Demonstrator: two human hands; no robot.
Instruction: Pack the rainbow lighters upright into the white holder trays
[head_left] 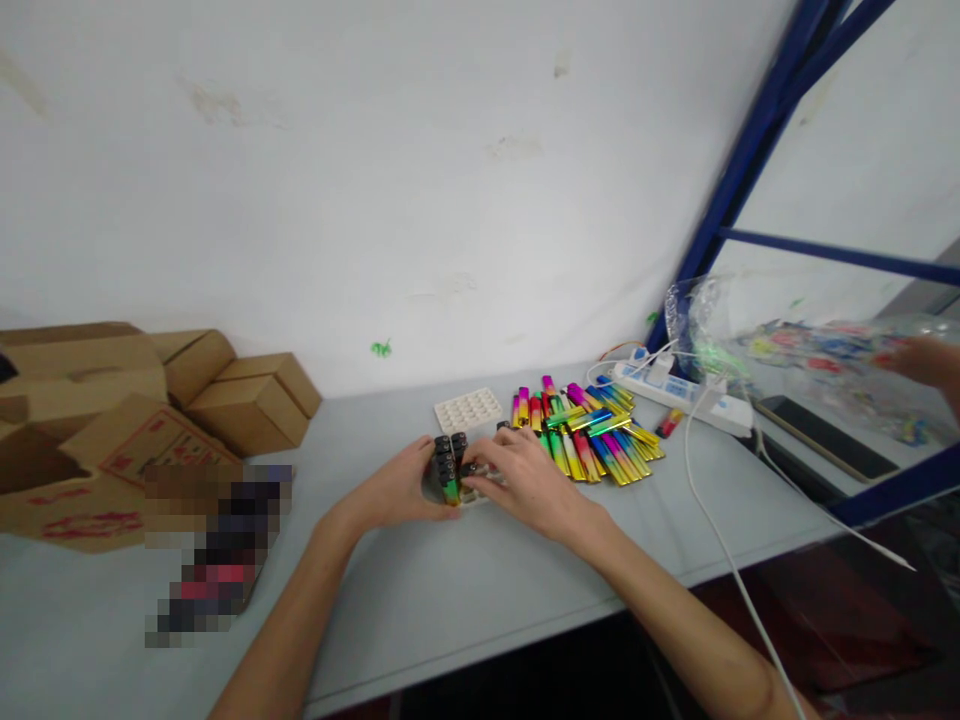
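Note:
My left hand (401,483) is curled around the left side of a group of upright lighters (448,470) with black tops, its thumb low at the front. The lighters stand in a white holed tray (471,496), mostly covered by my hands. My right hand (529,475) reaches in from the right, its fingers pinched on a lighter at the tray; most of that lighter is hidden. Close by on the right lies a pile of shiny multicoloured lighters (592,430). Behind my hands a second white holed tray (468,410) rests flat on the table.
Cardboard boxes (255,410) stand at the left, beside a pixelated object (232,550). At the right are a power strip (682,395), white cables, a single lighter (669,423), a phone (825,437), a clear plastic bag (840,350) and a blue frame (739,180). Another hand (926,362) shows at the right edge.

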